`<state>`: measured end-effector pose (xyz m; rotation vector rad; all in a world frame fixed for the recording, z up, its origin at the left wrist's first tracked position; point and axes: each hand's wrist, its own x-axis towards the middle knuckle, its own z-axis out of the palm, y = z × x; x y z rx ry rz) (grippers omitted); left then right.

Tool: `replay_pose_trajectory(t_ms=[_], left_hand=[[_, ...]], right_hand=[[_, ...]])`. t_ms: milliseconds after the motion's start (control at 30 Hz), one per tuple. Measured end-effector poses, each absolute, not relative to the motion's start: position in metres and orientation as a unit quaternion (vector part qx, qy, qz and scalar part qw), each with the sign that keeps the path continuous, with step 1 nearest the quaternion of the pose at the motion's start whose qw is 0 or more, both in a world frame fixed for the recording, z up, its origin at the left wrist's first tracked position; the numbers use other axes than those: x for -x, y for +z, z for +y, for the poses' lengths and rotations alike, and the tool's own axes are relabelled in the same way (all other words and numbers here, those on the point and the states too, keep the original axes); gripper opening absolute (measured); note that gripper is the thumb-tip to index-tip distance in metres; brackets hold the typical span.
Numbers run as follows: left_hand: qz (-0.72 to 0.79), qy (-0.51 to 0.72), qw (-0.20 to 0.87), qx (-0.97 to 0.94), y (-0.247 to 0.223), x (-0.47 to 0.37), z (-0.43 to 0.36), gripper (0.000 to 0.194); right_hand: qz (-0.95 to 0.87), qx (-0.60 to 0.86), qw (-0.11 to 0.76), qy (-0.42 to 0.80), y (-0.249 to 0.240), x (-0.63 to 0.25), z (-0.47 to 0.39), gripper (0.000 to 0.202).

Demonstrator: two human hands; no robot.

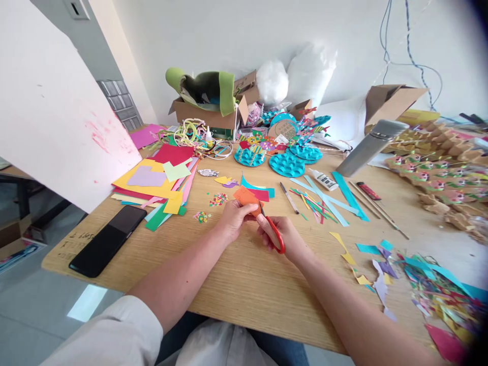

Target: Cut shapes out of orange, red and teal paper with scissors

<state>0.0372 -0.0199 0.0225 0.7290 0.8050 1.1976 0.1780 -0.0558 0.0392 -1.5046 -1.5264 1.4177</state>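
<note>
Pinched in my left hand is a small piece of orange paper. My right hand grips a pair of red-handled scissors, with the fingers through or around the handles; the blades meet the lower right edge of the orange paper. Just beyond the paper lie a crimson paper piece and a curved blue paper piece. Small yellow and purple cutouts rest behind my left hand, and little piles of coloured paper bits sit to its left.
Stacked coloured paper and a black phone occupy the left side. A pen, thin paper strips, a glue bottle and a grey flask stand or lie to the right. Paper scraps heap at the right edge.
</note>
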Motion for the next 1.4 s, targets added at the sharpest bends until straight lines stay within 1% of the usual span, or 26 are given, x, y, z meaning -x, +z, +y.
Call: replay_pose_trajectory(t_ms=[333, 767, 1400], left_hand=[[0.359, 0.534, 0.688, -0.337, 0.0236, -0.0365, -0.0203, 0.024], [0.360, 0.529, 0.690, -0.337, 0.0244, -0.0368, -0.0211, 0.021], [0.357, 0.523, 0.695, -0.339, 0.0235, -0.0362, -0.0208, 0.022]], right_hand=[[-0.573, 0.558, 0.286, 0.527, 0.0374, -0.1794, -0.0554, 0.060], [-0.575, 0.554, 0.287, 0.529, 0.0422, -0.1782, -0.0576, 0.061], [-0.574, 0.560, 0.290, 0.523, 0.0427, -0.1776, -0.0573, 0.059]])
